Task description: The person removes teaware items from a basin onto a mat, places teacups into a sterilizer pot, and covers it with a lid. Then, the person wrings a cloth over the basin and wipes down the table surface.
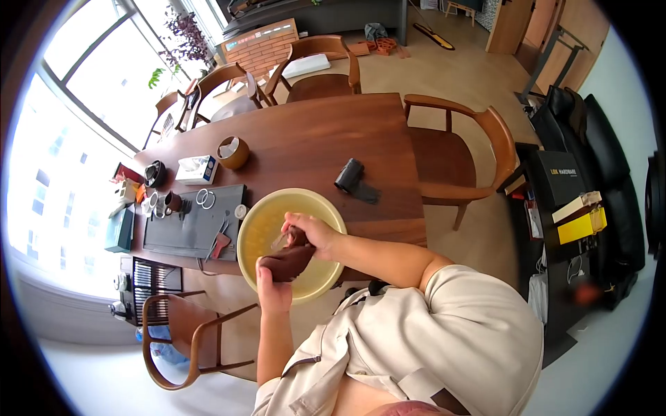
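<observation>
Over a pale yellow basin (333,208), both hands are on a smooth, dark reddish-brown item (288,265) with a rounded outline; its kind is not clear. My left hand (275,295) is closed on its lower left end, thumb along the side. My right hand (313,234) is closed at its upper end, fingers bent round a brown part. A small, pale, translucent shape (279,243) shows just below the right fingers; I cannot make out what it is. The basin is at the table's near edge, and its bottom is partly hidden by the hands.
On the wooden table (333,139) are a dark tray (173,236) with scissors (205,199) and tools, a tissue box (196,170), a wooden pot (233,152) and a black roll (349,175). Chairs surround it, including one at right (451,156) and one at lower left (198,333).
</observation>
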`<move>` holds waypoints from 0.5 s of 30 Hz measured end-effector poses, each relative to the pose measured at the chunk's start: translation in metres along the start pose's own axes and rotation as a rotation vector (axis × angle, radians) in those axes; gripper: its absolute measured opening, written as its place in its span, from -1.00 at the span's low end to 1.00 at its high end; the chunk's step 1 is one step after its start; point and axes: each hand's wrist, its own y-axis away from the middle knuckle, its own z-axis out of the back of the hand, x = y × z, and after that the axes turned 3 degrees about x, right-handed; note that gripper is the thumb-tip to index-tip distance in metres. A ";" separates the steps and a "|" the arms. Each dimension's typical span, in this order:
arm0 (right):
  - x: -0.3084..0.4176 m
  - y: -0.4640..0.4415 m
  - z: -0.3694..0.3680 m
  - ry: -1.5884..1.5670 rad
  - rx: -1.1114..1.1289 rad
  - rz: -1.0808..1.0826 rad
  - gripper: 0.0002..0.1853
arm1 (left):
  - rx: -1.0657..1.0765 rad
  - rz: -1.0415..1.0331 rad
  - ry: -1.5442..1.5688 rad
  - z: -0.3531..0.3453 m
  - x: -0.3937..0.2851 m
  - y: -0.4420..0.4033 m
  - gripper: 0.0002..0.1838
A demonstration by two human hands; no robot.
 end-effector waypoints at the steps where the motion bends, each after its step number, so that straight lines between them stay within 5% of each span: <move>1: 0.001 0.005 -0.011 0.522 0.112 0.241 -0.76 | -0.163 0.195 0.282 -0.014 -0.005 -0.002 -0.46; 2: 0.002 0.011 -0.022 1.043 0.234 0.482 -0.82 | -0.323 0.386 0.567 -0.021 -0.008 -0.001 -0.51; 3: 0.008 0.019 -0.033 1.351 0.335 0.329 -0.82 | -0.306 0.422 0.551 0.000 0.005 0.003 -0.62; 4: 0.004 0.019 -0.031 1.359 0.351 0.318 -0.82 | -0.317 0.407 0.558 0.017 0.016 -0.001 -0.62; 6: -0.012 0.019 -0.026 1.706 0.571 0.933 -0.61 | -0.348 0.375 0.454 0.042 0.026 -0.013 -0.68; 7: -0.017 0.024 -0.022 1.786 0.423 0.769 -0.38 | -0.267 0.326 0.241 0.038 0.011 -0.014 -0.71; 8: -0.027 0.021 -0.012 1.787 0.440 0.768 -0.38 | -0.347 0.285 0.052 0.027 0.000 -0.020 -0.76; 10: -0.045 0.003 0.023 1.553 0.003 0.512 -0.27 | -0.222 -0.120 -0.986 0.010 -0.022 -0.031 -0.78; 12: -0.039 0.000 0.034 1.549 0.055 0.429 -0.36 | 0.173 -0.435 -1.434 0.006 -0.034 -0.040 -0.78; 14: -0.015 0.006 0.031 0.518 0.270 -0.351 -0.44 | 0.329 -0.435 -1.468 -0.003 -0.039 -0.041 -0.80; 15: -0.011 0.003 0.035 0.220 0.373 -0.368 -0.52 | 0.534 -0.572 -1.555 -0.006 -0.040 -0.037 -0.82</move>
